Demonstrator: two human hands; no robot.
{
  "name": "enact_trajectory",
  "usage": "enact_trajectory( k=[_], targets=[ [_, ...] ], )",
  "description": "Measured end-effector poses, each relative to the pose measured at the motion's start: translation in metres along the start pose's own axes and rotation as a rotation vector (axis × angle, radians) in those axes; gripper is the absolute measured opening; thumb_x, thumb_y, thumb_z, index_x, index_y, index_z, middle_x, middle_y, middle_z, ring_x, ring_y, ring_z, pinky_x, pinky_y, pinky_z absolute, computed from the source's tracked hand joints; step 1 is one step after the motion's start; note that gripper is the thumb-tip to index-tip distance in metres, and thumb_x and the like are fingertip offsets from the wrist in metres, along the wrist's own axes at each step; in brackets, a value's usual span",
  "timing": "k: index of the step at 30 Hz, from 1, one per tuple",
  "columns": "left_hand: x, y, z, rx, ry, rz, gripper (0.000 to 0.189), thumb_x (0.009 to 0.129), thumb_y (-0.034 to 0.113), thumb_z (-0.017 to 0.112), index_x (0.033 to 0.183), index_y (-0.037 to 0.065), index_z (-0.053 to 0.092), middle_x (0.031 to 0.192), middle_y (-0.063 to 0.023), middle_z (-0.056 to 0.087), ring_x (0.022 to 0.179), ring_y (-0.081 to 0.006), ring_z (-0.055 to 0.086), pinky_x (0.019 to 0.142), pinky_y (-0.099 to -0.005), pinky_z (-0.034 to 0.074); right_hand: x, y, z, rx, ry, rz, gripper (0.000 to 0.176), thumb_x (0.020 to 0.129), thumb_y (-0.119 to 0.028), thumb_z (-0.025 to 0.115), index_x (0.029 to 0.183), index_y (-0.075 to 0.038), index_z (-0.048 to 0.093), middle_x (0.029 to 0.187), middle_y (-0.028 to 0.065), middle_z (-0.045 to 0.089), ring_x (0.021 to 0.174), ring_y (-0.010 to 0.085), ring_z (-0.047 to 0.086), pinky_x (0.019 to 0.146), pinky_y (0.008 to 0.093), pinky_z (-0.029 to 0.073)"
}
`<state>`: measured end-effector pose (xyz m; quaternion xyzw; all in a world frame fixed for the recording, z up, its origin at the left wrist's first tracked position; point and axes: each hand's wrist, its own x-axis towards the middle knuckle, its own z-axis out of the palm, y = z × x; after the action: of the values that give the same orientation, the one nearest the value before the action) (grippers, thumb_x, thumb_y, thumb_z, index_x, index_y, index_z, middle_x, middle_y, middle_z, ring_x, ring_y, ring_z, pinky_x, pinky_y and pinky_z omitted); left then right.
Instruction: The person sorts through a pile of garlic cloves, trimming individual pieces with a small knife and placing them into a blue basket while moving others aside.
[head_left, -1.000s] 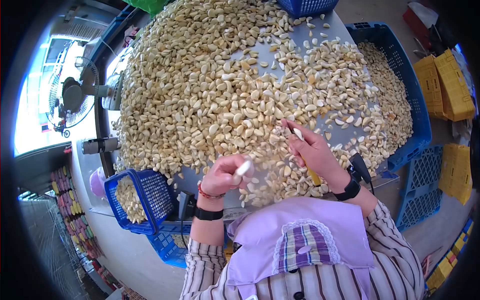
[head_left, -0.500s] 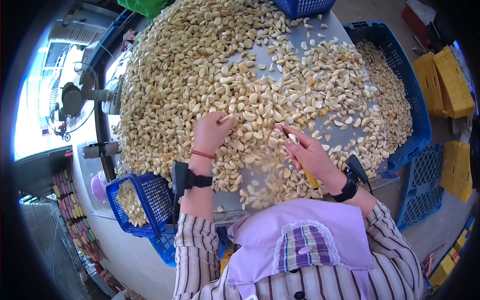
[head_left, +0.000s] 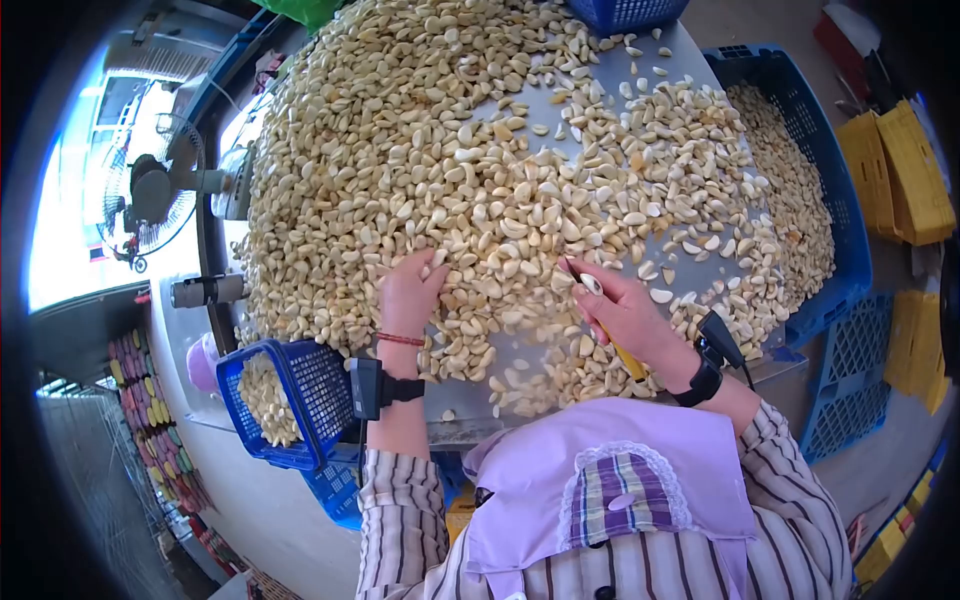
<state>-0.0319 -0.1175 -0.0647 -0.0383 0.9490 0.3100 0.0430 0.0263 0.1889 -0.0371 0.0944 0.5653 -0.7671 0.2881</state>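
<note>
Basically, the right hand (head_left: 632, 318) grips a plain-looking yellow-handled tool (head_left: 629, 362).

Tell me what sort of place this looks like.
Probably a food-sorting or processing workshop: a metal table is heaped with what look like peeled garlic cloves, a large blue crate beside it holds more, and an electric fan stands opposite.

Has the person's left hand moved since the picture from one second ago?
Yes. Judged against the small blue basket at lower left, the left hand has gone forward, farther from the apron, and somewhat leftward, over the garlic cloves.
</note>
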Motion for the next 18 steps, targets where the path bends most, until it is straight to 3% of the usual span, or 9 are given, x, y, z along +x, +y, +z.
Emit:
enact_trajectory(
  k=[1, 2, 3, 5, 9, 13, 15, 17, 18],
  targets=[
    [0.0, 0.003, 0.002, 0.153, 0.063, 0.186, 0.029, 0.085, 0.021, 0.065, 0.105, 0.0, 0.066, 0.072, 0.0006, 0.061, 0.06, -0.0056, 0.054, 0.054, -0.019, 0.042, -0.002, 0.0, 0.001, -0.039, 0.005, 0.022, 0.044, 0.092, -0.02, 0.057, 0.135, -0.012, 0.048, 0.06, -0.0047, 0.045, 0.048, 0.0029, 0.042, 0.045, 0.0201, 0.035],
    [-0.005, 0.007, 0.003, -0.456, -0.088, -0.227, 0.026, 0.086, 0.018, 0.063, 0.103, 0.0, 0.065, 0.072, -0.0014, 0.061, 0.059, -0.0069, 0.055, 0.052, -0.0195, 0.041, -0.004, 0.001, 0.0, -0.076, 0.018, 0.044, 0.045, 0.091, -0.021, 0.058, 0.135, -0.013, 0.048, 0.06, -0.0046, 0.046, 0.049, 0.003, 0.041, 0.046, 0.021, 0.035],
    [-0.012, 0.011, 0.001, -0.456, -0.092, -0.225, 0.026, 0.086, 0.018, 0.063, 0.103, 0.0, 0.065, 0.072, -0.0014, 0.061, 0.059, -0.0069, 0.055, 0.052, -0.0195, 0.041, -0.005, 0.001, -0.001, -0.075, 0.022, 0.044, 0.045, 0.091, -0.021, 0.058, 0.135, -0.013, 0.048, 0.06, -0.0046, 0.046, 0.049, 0.003, 0.041, 0.046, 0.021, 0.035],
    [-0.025, 0.024, -0.006, -1.135, -0.264, -0.397, 0.019, 0.085, 0.012, 0.061, 0.1, 0.0, 0.064, 0.072, -0.0021, 0.06, 0.056, -0.0067, 0.052, 0.05, -0.0198, 0.039, -0.008, 0.0, 0.0, -0.302, 0.013, -0.085, 0.048, 0.091, -0.027, 0.059, 0.135, -0.013, 0.048, 0.061, -0.0045, 0.047, 0.053, 0.0033, 0.04, 0.049, 0.0224, 0.035],
    [-0.053, 0.07, 0.004, -1.136, -0.346, -0.439, 0.009, 0.086, 0.004, 0.056, 0.092, 0.001, 0.061, 0.067, -0.0024, 0.057, 0.05, -0.008, 0.049, 0.046, -0.0197, 0.036, -0.022, -0.026, 0.015, -0.438, -0.083, -0.168, 0.055, 0.09, -0.029, 0.059, 0.14, -0.014, 0.04, 0.069, 0.0005, 0.055, 0.056, 0.006, 0.042, 0.053, 0.0238, 0.037],
    [-0.08, 0.099, 0.009, -0.871, -0.459, -0.319, 0.009, 0.082, 0.004, 0.06, 0.09, 0.0, 0.062, 0.07, -0.0022, 0.06, 0.052, -0.0069, 0.05, 0.048, -0.019, 0.036, -0.019, -0.015, 0.018, -0.538, -0.248, -0.227, 0.058, 0.088, -0.027, 0.061, 0.141, -0.014, 0.039, 0.101, 0.0115, 0.066, 0.056, 0.0093, 0.047, 0.057, 0.0254, 0.043],
    [-0.087, 0.095, 0.012, -0.941, -0.495, -0.285, 0.013, 0.08, 0.008, 0.063, 0.09, 0.0, 0.063, 0.071, -0.0042, 0.061, 0.053, -0.0069, 0.05, 0.05, -0.0184, 0.037, -0.01, 0.015, 0.018, -0.474, -0.215, -0.519, 0.053, 0.089, -0.026, 0.06, 0.138, -0.013, 0.043, 0.098, 0.0102, 0.066, 0.057, 0.0102, 0.05, 0.06, 0.0271, 0.046],
    [-0.09, 0.081, 0.017, -1.308, -0.573, -0.269, 0.004, 0.081, 0.003, 0.064, 0.085, 0.002, 0.062, 0.073, -0.0007, 0.061, 0.053, -0.005, 0.052, 0.046, -0.0176, 0.04, -0.01, 0.015, 0.016, -0.367, -0.198, -0.459, 0.046, 0.092, -0.025, 0.057, 0.135, -0.011, 0.047, 0.08, 0.003, 0.061, 0.057, 0.0084, 0.051, 0.057, 0.0255, 0.047],
    [-0.089, 0.063, 0.026, -1.614, -0.656, -0.112, 0.025, 0.08, 0.026, 0.064, 0.086, 0.003, 0.056, 0.072, -0.0085, 0.058, 0.049, -0.0089, 0.046, 0.042, -0.0197, 0.035, -0.013, 0.009, 0.016, -0.366, -0.2, -0.462, 0.046, 0.092, -0.025, 0.057, 0.135, -0.011, 0.047, 0.08, 0.003, 0.061, 0.057, 0.0084, 0.051, 0.057, 0.0255, 0.047]
  ],
)
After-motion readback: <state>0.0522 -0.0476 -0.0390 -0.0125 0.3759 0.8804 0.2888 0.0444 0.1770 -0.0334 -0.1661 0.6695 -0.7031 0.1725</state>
